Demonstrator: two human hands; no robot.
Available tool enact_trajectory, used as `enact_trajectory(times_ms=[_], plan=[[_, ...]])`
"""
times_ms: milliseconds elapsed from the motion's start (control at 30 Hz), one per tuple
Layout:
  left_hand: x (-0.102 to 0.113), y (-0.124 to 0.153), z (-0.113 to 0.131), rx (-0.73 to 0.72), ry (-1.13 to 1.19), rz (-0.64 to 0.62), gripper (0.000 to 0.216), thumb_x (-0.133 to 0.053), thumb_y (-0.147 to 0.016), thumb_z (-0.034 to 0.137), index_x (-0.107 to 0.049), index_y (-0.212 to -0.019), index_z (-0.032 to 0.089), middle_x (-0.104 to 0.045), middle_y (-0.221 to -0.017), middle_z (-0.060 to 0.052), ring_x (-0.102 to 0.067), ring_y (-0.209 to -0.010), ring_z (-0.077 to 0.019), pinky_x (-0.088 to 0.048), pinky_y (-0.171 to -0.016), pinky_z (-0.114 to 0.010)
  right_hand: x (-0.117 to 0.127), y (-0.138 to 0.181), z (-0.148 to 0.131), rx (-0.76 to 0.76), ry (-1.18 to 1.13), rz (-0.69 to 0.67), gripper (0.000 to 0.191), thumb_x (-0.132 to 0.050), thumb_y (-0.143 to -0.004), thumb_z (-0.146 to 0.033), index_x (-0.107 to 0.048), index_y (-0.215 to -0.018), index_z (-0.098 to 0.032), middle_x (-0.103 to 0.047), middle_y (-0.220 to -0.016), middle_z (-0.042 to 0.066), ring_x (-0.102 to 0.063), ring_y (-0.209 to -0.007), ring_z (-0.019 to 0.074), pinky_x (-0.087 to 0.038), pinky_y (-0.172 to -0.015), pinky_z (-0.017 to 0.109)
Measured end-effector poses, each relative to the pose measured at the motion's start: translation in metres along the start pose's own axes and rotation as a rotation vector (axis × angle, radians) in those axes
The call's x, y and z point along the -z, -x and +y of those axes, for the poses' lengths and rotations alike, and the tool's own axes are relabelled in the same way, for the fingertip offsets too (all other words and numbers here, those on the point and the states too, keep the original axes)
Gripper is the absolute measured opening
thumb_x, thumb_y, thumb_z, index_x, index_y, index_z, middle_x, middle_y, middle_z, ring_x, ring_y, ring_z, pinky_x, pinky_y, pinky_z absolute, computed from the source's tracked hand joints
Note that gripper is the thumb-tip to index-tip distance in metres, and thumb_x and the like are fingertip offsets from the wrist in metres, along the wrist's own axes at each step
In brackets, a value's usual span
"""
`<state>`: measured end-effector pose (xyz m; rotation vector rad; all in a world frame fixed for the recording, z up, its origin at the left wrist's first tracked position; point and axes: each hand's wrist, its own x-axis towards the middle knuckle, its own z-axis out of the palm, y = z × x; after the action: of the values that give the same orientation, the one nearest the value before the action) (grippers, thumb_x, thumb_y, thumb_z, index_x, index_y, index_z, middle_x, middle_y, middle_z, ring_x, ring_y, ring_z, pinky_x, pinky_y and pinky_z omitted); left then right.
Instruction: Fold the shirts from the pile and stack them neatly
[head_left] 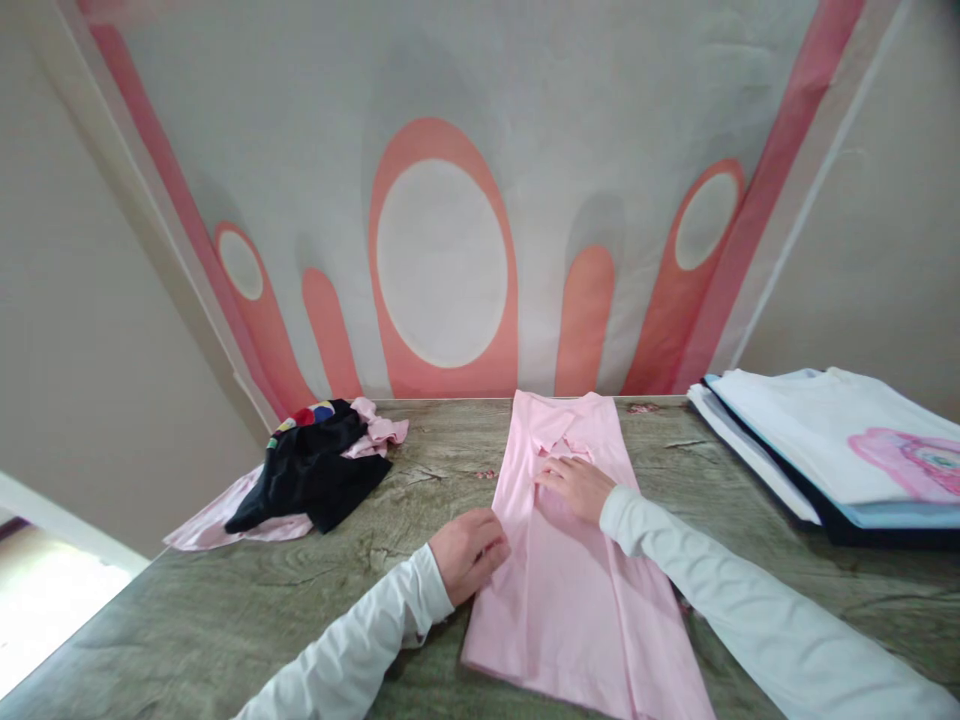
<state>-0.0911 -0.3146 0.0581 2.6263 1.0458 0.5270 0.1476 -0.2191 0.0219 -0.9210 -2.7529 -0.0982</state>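
A pink shirt (pixel 577 610) lies lengthwise on the wooden-topped table, with its sides folded inward into a long, narrow shape. On its upper middle rests my right hand (pixel 576 487), fingers stretched out over the cloth near a small bunched part, probably a sleeve. My left hand (pixel 469 553) is at the shirt's left edge, its fingers loosely bent and the tips touching the fabric. Neither hand visibly lifts any cloth. The underside of both hands is hidden.
To the left lies a crumpled heap with a black garment (pixel 315 470) and pink cloth (pixel 379 430). A stack of folded clothes (pixel 810 430), white on top with a pink print, sits at the right. The table (pixel 427 500) meets a wall with a pink design (pixel 442 260) behind.
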Motion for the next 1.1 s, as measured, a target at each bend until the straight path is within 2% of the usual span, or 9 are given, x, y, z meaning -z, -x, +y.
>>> enact_trajectory(times_ms=[133, 233, 300, 467, 667, 867, 967, 1100], plan=[[0.000, -0.030, -0.022, 0.023, -0.100, 0.053, 0.028, -0.032, -0.089, 0.023, -0.055, -0.103, 0.017, -0.057, -0.107, -0.007, -0.050, -0.101, -0.0177, -0.038, -0.089, -0.032, 0.006, -0.005, 0.014, -0.075, -0.049, 0.043, 0.034, -0.037, -0.085, -0.011, -0.054, -0.112, -0.021, -0.054, -0.106, 0.006, -0.049, -0.094, 0.0161, -0.036, -0.082, 0.029], [-0.009, -0.054, -0.042, 0.049, -0.243, -0.007, 0.037, -0.035, -0.088, 0.025, -0.045, -0.122, 0.017, -0.044, -0.129, -0.008, -0.036, -0.120, -0.0201, -0.030, -0.099, -0.037, 0.012, -0.017, 0.026, -0.110, 0.018, 0.058, 0.027, -0.040, -0.086, -0.017, -0.060, -0.104, -0.020, -0.056, -0.099, 0.007, -0.050, -0.091, 0.0165, -0.035, -0.080, 0.029], [-0.018, -0.064, -0.052, 0.083, -0.315, -0.066, 0.043, -0.035, -0.088, 0.030, -0.036, -0.129, 0.017, -0.035, -0.136, -0.008, -0.029, -0.125, -0.0210, -0.026, -0.101, -0.040, 0.014, -0.028, 0.030, -0.081, 0.107, 0.071, 0.023, -0.042, -0.086, -0.019, -0.063, -0.095, -0.019, -0.056, -0.095, 0.007, -0.049, -0.089, 0.0179, -0.033, -0.078, 0.031], [-0.030, -0.067, -0.059, 0.116, -0.392, -0.113, 0.051, -0.024, -0.090, 0.043, -0.026, -0.134, 0.017, -0.027, -0.140, -0.009, -0.024, -0.128, -0.0207, -0.022, -0.102, -0.041, 0.010, -0.051, 0.031, 0.030, 0.280, 0.051, 0.022, -0.044, -0.085, -0.018, -0.064, -0.078, -0.014, -0.058, -0.086, 0.009, -0.047, -0.085, 0.0203, -0.031, -0.074, 0.034], [-0.031, -0.066, -0.060, 0.109, -0.428, -0.109, 0.055, -0.020, -0.090, 0.048, -0.023, -0.136, 0.019, -0.025, -0.141, -0.008, -0.022, -0.129, -0.0203, -0.021, -0.103, -0.040, 0.012, -0.053, 0.041, 0.141, 0.333, 0.046, 0.021, -0.044, -0.084, -0.017, -0.063, -0.076, -0.013, -0.058, -0.086, 0.009, -0.046, -0.083, 0.0204, -0.029, -0.073, 0.035], [-0.031, -0.066, -0.059, 0.096, -0.440, -0.108, 0.051, -0.021, -0.090, 0.048, -0.024, -0.136, 0.025, -0.026, -0.141, -0.006, -0.024, -0.128, -0.0214, -0.022, -0.102, -0.042, 0.012, -0.049, 0.040, 0.071, 0.319, 0.014, 0.018, -0.046, -0.084, -0.016, -0.063, -0.079, -0.013, -0.058, -0.088, 0.008, -0.047, -0.083, 0.0199, -0.029, -0.072, 0.034], [-0.030, -0.066, -0.058, 0.086, -0.451, -0.113, 0.049, -0.023, -0.090, 0.047, -0.025, -0.135, 0.027, -0.026, -0.141, -0.006, -0.024, -0.128, -0.0218, -0.024, -0.101, -0.042, 0.012, -0.047, 0.033, 0.008, 0.275, 0.038, 0.018, -0.046, -0.084, -0.017, -0.064, -0.080, -0.015, -0.058, -0.093, 0.008, -0.046, -0.088, 0.0205, -0.029, -0.075, 0.034], [-0.028, -0.066, -0.058, 0.083, -0.459, -0.111, 0.048, -0.026, -0.090, 0.045, -0.024, -0.135, 0.028, -0.026, -0.141, -0.005, -0.024, -0.127, -0.0221, -0.025, -0.100, -0.042, 0.010, -0.037, 0.026, 0.003, 0.174, 0.053, 0.018, -0.046, -0.084, -0.017, -0.063, -0.089, -0.019, -0.058, -0.097, 0.006, -0.045, -0.092, 0.0194, -0.030, -0.078, 0.033]])
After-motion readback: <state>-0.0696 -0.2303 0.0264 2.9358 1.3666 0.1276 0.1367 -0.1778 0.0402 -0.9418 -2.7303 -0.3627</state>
